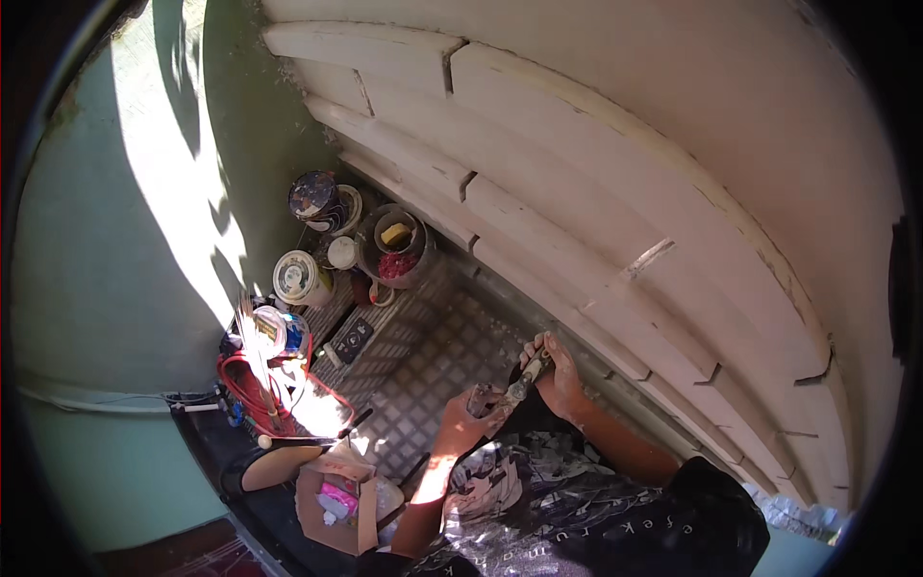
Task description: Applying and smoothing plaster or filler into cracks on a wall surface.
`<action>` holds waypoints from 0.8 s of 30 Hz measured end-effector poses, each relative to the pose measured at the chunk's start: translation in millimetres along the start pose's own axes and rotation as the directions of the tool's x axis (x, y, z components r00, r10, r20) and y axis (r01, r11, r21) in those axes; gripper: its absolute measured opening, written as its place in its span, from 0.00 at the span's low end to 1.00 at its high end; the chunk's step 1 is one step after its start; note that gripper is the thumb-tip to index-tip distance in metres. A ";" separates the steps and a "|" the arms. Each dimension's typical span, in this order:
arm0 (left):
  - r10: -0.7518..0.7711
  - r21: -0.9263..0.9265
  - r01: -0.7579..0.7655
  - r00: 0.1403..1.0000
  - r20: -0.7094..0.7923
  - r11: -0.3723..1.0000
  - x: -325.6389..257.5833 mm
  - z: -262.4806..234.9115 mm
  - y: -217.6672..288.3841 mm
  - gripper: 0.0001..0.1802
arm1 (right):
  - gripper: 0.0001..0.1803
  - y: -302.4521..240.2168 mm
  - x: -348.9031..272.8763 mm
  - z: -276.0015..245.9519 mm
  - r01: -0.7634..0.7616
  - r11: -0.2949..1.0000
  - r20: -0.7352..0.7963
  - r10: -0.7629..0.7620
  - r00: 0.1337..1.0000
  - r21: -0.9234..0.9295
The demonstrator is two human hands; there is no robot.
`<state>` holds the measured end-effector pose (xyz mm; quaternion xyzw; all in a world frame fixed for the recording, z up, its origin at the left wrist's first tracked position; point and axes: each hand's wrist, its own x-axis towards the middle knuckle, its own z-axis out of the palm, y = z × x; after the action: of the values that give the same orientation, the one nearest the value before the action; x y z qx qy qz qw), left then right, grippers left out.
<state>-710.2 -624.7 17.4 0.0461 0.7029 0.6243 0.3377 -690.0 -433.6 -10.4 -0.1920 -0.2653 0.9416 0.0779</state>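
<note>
In front of my dark printed shirt, both hands are close together above the patterned floor. My right hand [560, 373] is closed around the upper end of a smeared scraper-like tool [520, 388], which slants down to the left. At the tool's lower end, my left hand [468, 415] has its fingers curled around something greyish. I cannot make out whether that is part of the same tool or a separate piece. Whitish smears mark the fingers of both hands.
At the far left stand a bucket [419, 270] holding a yellow sponge [395, 234] and red material, a lidded tub [296, 277] and a stained can [312, 195]. Coiled red hose [252, 402] and a cardboard box [311, 510] lie nearer. A ledged pale wall [596, 163] rises at right.
</note>
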 end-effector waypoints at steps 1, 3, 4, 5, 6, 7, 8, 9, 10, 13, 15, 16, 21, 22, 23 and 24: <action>-0.043 0.087 0.043 0.999 0.000 0.995 -0.4 4.5 -4.9 0.18 | 0.12 -6.6 -8.4 -10.4 0.001 1.000 0.000 -0.001 1.000 -0.009; -0.036 0.140 0.036 0.999 0.000 0.990 -3.0 15.7 -14.5 0.18 | 0.11 -19.9 -26.3 -31.4 0.049 0.907 0.085 -0.015 0.996 -0.419; 0.011 0.186 -0.008 1.000 -0.013 0.982 -5.7 23.1 -20.5 0.18 | 0.12 -30.6 -40.4 -40.6 -0.059 0.913 0.029 0.078 0.997 -0.405; 0.059 0.238 -0.052 0.998 -0.021 0.970 -6.8 30.1 -27.3 0.19 | 0.12 -38.0 -49.7 -50.5 -0.056 0.912 0.030 0.075 0.997 -0.407; 0.057 0.236 -0.044 0.997 -0.051 0.971 -10.2 37.7 -34.2 0.19 | 0.13 -45.4 -58.4 -60.6 -0.049 0.803 0.020 0.075 0.997 -0.594; 0.061 0.234 -0.048 0.997 -0.048 0.971 -11.3 44.0 -38.6 0.19 | 0.13 -53.2 -67.2 -71.6 -0.041 0.656 0.008 0.072 0.997 -0.754; 0.064 0.339 -0.035 0.995 -0.073 0.940 -15.0 51.4 -43.4 0.18 | 0.12 -58.1 -72.2 -89.6 -0.025 0.595 0.057 0.118 0.991 -0.803; 0.067 0.443 -0.022 0.994 -0.087 0.896 -14.9 60.1 -48.0 0.18 | 0.12 -69.7 -80.3 -99.9 -0.023 0.590 0.057 0.116 0.992 -0.807; 0.162 0.447 -0.106 0.983 -0.090 0.888 -17.2 71.1 -54.0 0.17 | 0.11 -82.6 -89.0 -108.5 -0.073 0.493 0.046 0.225 0.973 -0.867; 0.293 0.651 -0.159 0.951 -0.102 0.742 -26.2 113.4 -64.1 0.17 | 0.16 -109.2 -113.2 -148.1 -0.148 0.313 -0.021 0.377 0.926 -0.938; 0.335 0.730 -0.153 0.936 -0.109 0.666 -31.8 146.4 -68.0 0.16 | 0.27 -123.4 -126.3 -163.5 0.062 -0.100 0.013 0.430 0.903 -0.993; 0.324 0.760 -0.183 0.945 -0.038 0.624 -38.2 164.7 -60.1 0.14 | 0.33 -127.9 -136.7 -165.3 0.060 -0.231 -0.055 0.464 0.884 -0.971; 0.363 0.722 -0.268 0.932 0.024 0.639 -58.8 217.9 -73.2 0.11 | 0.36 -131.2 -167.7 -195.1 0.164 -0.298 -0.021 0.533 0.846 -0.941; 0.326 0.737 -0.242 0.945 0.032 0.630 -61.0 218.4 -74.9 0.12 | 0.35 -131.8 -168.6 -196.3 0.105 -0.305 -0.082 0.543 0.836 -0.947; 0.289 0.753 -0.219 0.956 0.039 0.621 -62.7 217.2 -76.0 0.13 | 0.33 -131.1 -169.5 -197.6 0.046 -0.314 -0.142 0.550 0.823 -0.948; 0.297 0.753 -0.205 0.955 0.013 0.625 -62.1 215.1 -77.7 0.13 | 0.33 -128.9 -171.2 -202.2 0.071 -0.320 -0.129 0.563 0.817 -0.945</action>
<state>-520.3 -489.6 -25.7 0.2428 0.9008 0.3233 0.1583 -446.3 -272.0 -46.2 -0.0343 -0.8529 0.3639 -0.3728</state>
